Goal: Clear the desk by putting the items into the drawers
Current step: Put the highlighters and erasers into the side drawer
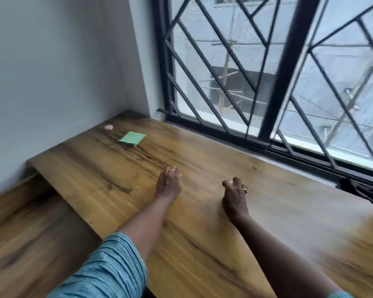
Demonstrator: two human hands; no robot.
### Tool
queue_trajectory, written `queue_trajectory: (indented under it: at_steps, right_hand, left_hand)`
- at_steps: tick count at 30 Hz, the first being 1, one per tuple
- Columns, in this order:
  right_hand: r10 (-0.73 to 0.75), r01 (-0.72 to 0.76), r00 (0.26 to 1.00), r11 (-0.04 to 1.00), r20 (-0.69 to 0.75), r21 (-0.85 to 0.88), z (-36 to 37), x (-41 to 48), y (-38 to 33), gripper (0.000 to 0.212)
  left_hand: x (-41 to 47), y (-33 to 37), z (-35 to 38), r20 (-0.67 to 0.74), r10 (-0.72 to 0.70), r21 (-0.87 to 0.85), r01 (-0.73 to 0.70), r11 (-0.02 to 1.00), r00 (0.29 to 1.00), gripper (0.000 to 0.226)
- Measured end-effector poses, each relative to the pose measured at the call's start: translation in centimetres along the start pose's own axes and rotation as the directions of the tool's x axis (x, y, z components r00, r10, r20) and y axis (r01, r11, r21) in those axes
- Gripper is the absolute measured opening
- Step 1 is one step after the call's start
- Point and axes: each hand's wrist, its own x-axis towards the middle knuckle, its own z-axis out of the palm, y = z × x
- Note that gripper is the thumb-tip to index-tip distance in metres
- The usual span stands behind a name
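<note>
The wooden desk [202, 211] runs along a barred window. A green pad of paper [132, 138] lies flat near the desk's far left corner. A small round pink object [108, 127] sits just beyond it, close to the wall. My left hand [169, 181] hovers over the middle of the desk, back up, fingers loosely bent down and holding nothing. My right hand [235, 193] is beside it to the right, fingers curled in with nothing visible in them. Both hands are well short of the pad. No drawer is in view.
A grey wall [52, 82] bounds the desk on the left and the window with black bars [267, 82] at the back. Dark cables [366, 190] lie at the desk's right end. A lower wooden surface [30, 233] lies left of the desk edge.
</note>
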Motion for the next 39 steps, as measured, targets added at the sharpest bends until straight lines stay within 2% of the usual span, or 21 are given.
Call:
queue_trajectory:
  at_steps: [5,9,12,16,19,21,24,26,28,30,32,36,39]
  right_hand:
    - [-0.124,0.123,0.991,0.992,0.052,0.032,6.3,5.2,-9.7,0.044]
    - [-0.138,0.132,0.985,0.990,0.108,0.055,10.8,8.7,-16.3,0.036]
    - [-0.178,0.170,0.976,0.983,0.128,0.075,14.3,10.7,-19.6,0.027]
    - [-0.185,0.185,0.973,0.983,0.136,0.012,18.2,12.7,-21.6,0.033]
    - [-0.189,0.199,0.971,0.978,0.144,-0.059,20.0,13.9,-21.7,0.038]
    - [-0.211,0.216,0.973,0.974,0.092,-0.060,20.7,14.5,-21.4,0.040]
    - [-0.253,0.252,0.968,0.967,-0.004,-0.048,20.9,14.7,-20.9,0.054]
    - [-0.253,0.252,0.967,0.966,-0.020,-0.050,21.1,14.7,-20.8,0.056]
    - [-0.228,0.227,0.974,0.972,0.004,-0.059,21.5,14.4,-20.6,0.049]
    - [-0.204,0.205,0.978,0.979,0.048,-0.014,21.4,14.2,-20.7,0.040]
    - [-0.203,0.202,0.976,0.979,0.075,0.021,20.8,14.1,-21.0,0.039]
    - [-0.239,0.231,0.963,0.970,0.127,0.073,18.6,12.6,-21.2,0.038]
    - [-0.273,0.260,0.952,0.960,0.137,0.106,17.0,9.7,-20.6,0.035]
  left_hand:
    - [7.3,-14.4,-1.4,-0.043,-0.138,0.023,0.139,0.990,0.989,0.034]
    - [13.4,-23.9,-1.5,-0.024,-0.264,0.016,0.264,0.964,0.964,0.036]
    - [18.6,-29.3,-0.7,-0.040,-0.325,-0.004,0.325,0.946,0.945,0.039]
    - [24.2,-33.7,1.1,0.030,-0.352,-0.053,0.353,0.934,0.936,0.044]
    - [27.5,-35.5,2.5,0.068,-0.372,-0.110,0.378,0.919,0.926,0.040]
    - [29.8,-36.2,3.3,0.120,-0.379,-0.086,0.390,0.917,0.917,0.042]
    - [31.8,-37.2,4.4,0.194,-0.374,-0.033,0.387,0.922,0.907,0.045]
    - [32.1,-37.4,5.0,0.172,-0.373,-0.027,0.383,0.923,0.912,0.041]
    - [31.9,-37.2,5.3,0.091,-0.393,-0.044,0.398,0.916,0.915,0.034]
    - [30.9,-36.5,5.0,0.050,-0.435,-0.112,0.437,0.892,0.899,0.031]
    - [29.2,-35.7,4.4,0.037,-0.453,-0.200,0.451,0.870,0.891,0.032]
    - [22.5,-33.4,2.3,-0.007,-0.442,-0.343,0.413,0.843,0.897,0.038]
    - [16.1,-31.5,0.4,-0.023,-0.415,-0.349,0.382,0.856,0.909,0.038]
